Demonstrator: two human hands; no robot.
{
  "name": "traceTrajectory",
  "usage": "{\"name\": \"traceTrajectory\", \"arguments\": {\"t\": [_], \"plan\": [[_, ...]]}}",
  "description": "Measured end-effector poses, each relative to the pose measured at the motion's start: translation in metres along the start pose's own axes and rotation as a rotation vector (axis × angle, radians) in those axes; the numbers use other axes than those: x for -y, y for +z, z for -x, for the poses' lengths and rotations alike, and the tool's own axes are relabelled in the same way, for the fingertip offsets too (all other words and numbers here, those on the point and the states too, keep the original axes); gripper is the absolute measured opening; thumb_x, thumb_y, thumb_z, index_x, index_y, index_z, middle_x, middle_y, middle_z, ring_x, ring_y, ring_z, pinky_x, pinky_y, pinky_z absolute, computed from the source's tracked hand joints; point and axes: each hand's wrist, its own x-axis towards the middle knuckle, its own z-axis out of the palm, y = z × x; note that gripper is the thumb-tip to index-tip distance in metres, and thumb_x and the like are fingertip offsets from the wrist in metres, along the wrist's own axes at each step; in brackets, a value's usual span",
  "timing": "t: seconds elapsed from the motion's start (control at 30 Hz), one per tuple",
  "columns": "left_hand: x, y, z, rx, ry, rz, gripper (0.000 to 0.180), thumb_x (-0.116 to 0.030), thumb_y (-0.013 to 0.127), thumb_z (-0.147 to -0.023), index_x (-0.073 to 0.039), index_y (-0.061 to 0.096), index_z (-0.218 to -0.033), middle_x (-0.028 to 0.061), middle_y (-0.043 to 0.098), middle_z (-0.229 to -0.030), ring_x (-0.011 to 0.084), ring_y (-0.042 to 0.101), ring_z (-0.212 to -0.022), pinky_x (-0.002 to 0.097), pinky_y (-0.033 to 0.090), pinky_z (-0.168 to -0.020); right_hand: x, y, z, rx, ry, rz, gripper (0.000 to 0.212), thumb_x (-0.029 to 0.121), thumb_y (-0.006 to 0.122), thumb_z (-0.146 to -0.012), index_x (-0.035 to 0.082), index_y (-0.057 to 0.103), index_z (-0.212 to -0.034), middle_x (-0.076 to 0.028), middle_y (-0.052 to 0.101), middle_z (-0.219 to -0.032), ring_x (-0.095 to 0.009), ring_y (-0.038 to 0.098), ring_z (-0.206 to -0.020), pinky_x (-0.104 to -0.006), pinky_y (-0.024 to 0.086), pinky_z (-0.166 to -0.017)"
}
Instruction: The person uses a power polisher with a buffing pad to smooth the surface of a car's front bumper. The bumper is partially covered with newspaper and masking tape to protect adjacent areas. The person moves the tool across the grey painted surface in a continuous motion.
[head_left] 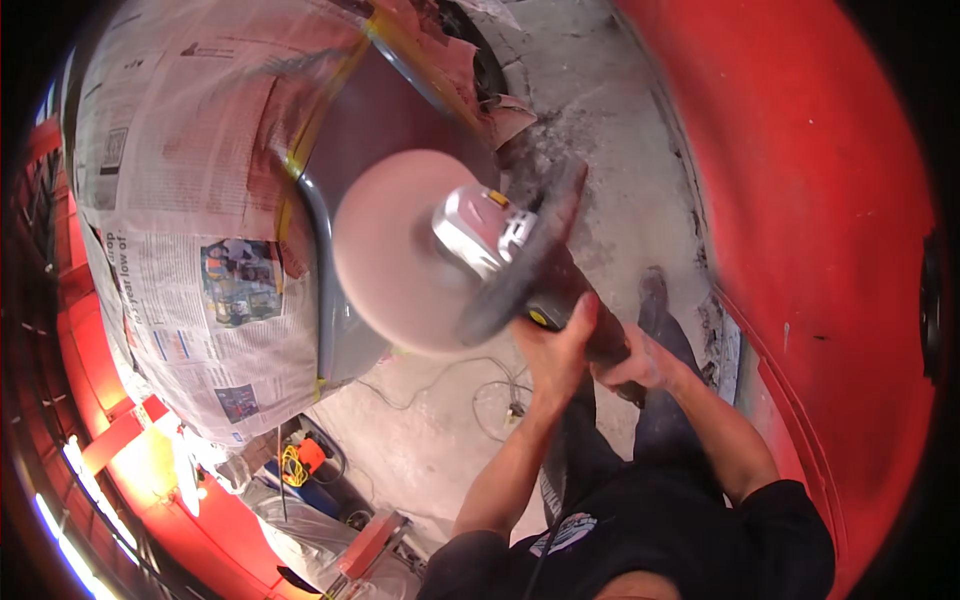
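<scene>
My left hand (560, 352) and right hand (637, 362) clamped on the polisher (472, 228), right one nearer its tail. Round pad (385, 265), blurred, sits ahead-left of my hands, overlapping the grey panel (388, 115); can't tell contact. Newspaper masking (175, 185) farther left.

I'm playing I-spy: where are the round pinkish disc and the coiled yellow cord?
Round pinkish disc (386, 262), head view: its broad face.
Coiled yellow cord (293, 467), head view: middle of the coil.
</scene>
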Motion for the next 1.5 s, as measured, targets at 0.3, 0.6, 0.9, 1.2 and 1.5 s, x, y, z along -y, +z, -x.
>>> {"name": "traceTrajectory", "arguments": {"t": [0.3, 0.6, 0.9, 1.2, 1.5], "plan": [[-0.015, 0.015, -0.057, 0.007, 0.051, 0.102, 0.081, -0.028, 0.086, -0.078, 0.002, 0.042, -0.138, 0.0128, 0.058, -0.121, 0.0228, 0.058, -0.108, 0.0359, 0.047, -0.097, 0.075, -0.014, -0.02, -0.098, 0.026, 0.178, 0.02, 0.013, 0.072, -0.07, 0.001, 0.065, -0.084, -0.005, 0.063, -0.067, -0.013, 0.06, -0.059, -0.0293, 0.045, -0.056], [-0.033, 0.022, -0.025, -0.04, -0.132, 0.307, 0.068, -0.019, 0.086, -0.078, 0.002, 0.049, -0.131, 0.0107, 0.061, -0.117, 0.0188, 0.06, -0.102, 0.0335, 0.049, -0.093, 0.11, -0.011, 0.015, -0.213, 0.014, 0.421, 0.022, 0.013, 0.075, -0.069, 0.003, 0.066, -0.086, -0.002, 0.063, -0.071, -0.012, 0.059, -0.064, -0.0288, 0.046, -0.061], [-0.03, 0.041, -0.029, -0.051, -0.143, 0.451, 0.084, -0.018, 0.086, -0.079, 0.003, 0.038, -0.145, 0.0153, 0.055, -0.131, 0.0223, 0.056, -0.119, 0.0347, 0.042, -0.106, 0.158, -0.021, 0.027, -0.275, 0.077, 0.652, 0.026, 0.013, 0.072, -0.068, -0.003, 0.063, -0.087, -0.004, 0.061, -0.066, -0.011, 0.055, -0.058, -0.0313, 0.042, -0.055], [-0.043, 0.082, -0.097, -0.046, -0.089, 0.576, 0.076, -0.018, 0.085, -0.08, 0.002, 0.042, -0.139, 0.0115, 0.055, -0.124, 0.0189, 0.055, -0.11, 0.0333, 0.044, -0.1, 0.225, -0.055, -0.009, -0.31, 0.11, 0.728, 0.028, 0.013, 0.074, -0.066, -0.003, 0.068, -0.088, -0.004, 0.068, -0.078, -0.011, 0.06, -0.071, -0.0305, 0.048, -0.067], [-0.051, 0.098, -0.106, -0.084, -0.139, 0.723, 0.074, -0.006, 0.081, -0.08, 0.002, 0.041, -0.142, 0.0124, 0.061, -0.122, 0.0206, 0.063, -0.11, 0.036, 0.049, -0.102, 0.25, -0.064, -0.022, -0.264, 0.008, 0.772, 0.033, 0.012, 0.069, -0.064, -0.006, 0.065, -0.092, -0.007, 0.059, -0.069, -0.013, 0.054, -0.067, -0.0336, 0.046, -0.063]]}}
